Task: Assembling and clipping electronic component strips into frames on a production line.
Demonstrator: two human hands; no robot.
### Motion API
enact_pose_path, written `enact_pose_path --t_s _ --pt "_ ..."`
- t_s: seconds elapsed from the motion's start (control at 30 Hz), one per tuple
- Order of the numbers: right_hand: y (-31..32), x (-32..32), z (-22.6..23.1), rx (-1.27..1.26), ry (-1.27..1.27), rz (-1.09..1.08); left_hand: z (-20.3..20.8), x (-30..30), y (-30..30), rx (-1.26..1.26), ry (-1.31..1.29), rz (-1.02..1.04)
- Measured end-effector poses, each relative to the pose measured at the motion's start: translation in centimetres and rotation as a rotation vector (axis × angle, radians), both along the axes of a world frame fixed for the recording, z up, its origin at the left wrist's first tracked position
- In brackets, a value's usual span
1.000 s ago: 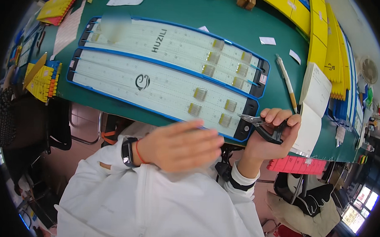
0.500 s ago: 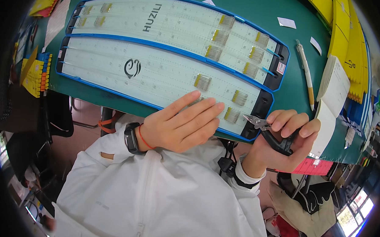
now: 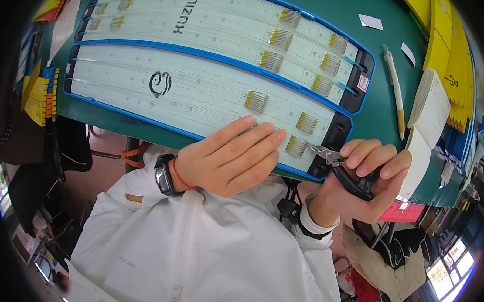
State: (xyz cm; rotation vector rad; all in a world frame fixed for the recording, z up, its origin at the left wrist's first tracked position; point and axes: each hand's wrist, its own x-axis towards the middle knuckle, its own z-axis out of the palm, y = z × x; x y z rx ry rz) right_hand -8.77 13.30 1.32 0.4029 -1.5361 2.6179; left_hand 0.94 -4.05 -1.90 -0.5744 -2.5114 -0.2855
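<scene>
A long, hinged case with blue edges and white ruled panels lies unfolded before me, its upper half farther away and its lower half nearer. Fine clear lines run along both panels, ending in small rows of metal pins or hooks on yellow strips. My left hand lies flat over the lower half's near edge, fingers stretched, partly hiding one row. At the case's right end, my right hand grips black-handled pliers. Their jaws point left, close beside the nearest right-hand row.
A white-and-tan pen and an open notebook lie right of the case on the green tabletop. Paper scraps are scattered behind. Yellow pieces are stacked at the far right, more at the left.
The case appears shifted slightly up and left in the view, with the camera tilting a little. Both hands and the pliers have barely moved.
</scene>
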Motion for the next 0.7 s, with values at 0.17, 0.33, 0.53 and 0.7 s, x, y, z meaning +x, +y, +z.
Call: enact_pose_path --t_s 0.17,0.33,0.53,0.7 --pt "0.18 0.01 -0.09 -0.092 -0.021 0.010 -0.08 0.03 0.08 0.016 0.004 0.002" --pt "0.24 0.02 -0.08 -0.150 -0.031 0.055 0.05 -0.01 0.00 0.024 0.008 -0.004" --pt "0.46 -0.01 -0.16 -0.093 -0.012 0.089 0.21 0.05 0.04 0.040 -0.005 -0.004" --pt "0.38 0.16 0.00 -0.184 -0.051 0.078 0.06 -0.03 0.04 0.046 0.011 -0.010"
